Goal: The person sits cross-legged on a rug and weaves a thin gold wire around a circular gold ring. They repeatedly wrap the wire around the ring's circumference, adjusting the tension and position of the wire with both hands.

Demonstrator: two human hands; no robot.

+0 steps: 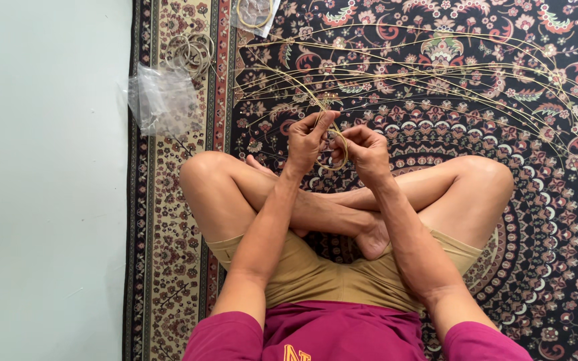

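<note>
Person's sitting cross-legged on a patterned rug (503, 80), both forearms reaching forward over the crossed shins, hands meeting just past the ankles. I'll place everything relative to the small cane loop (338, 155) they're working on.

Left hand (309, 137) sits right on the left side of the loop, wrist bent up a bit, fingers curled in with the thumb and fingertips pressed together, pinching the strand near the top of the loop. Right hand (367, 150) is on the loop's right side, knuckles up, fingers bunched and closed on the strand too. The exact fingertip contact there is hidden behind the knuckles, so I can't tell which fingers are doing the pinching.

The loop itself hangs between the two hands, its lower curve dipping just below the thumbs. From the top of the loop a bunch of long thin cane strands (436, 60) fans out away from the person, mostly sweeping off to the right across the rug.

Well up and left of the loop there's a crumpled clear plastic bag (162, 97), and just beyond that a pile of finished cane rings (190, 52).
</note>
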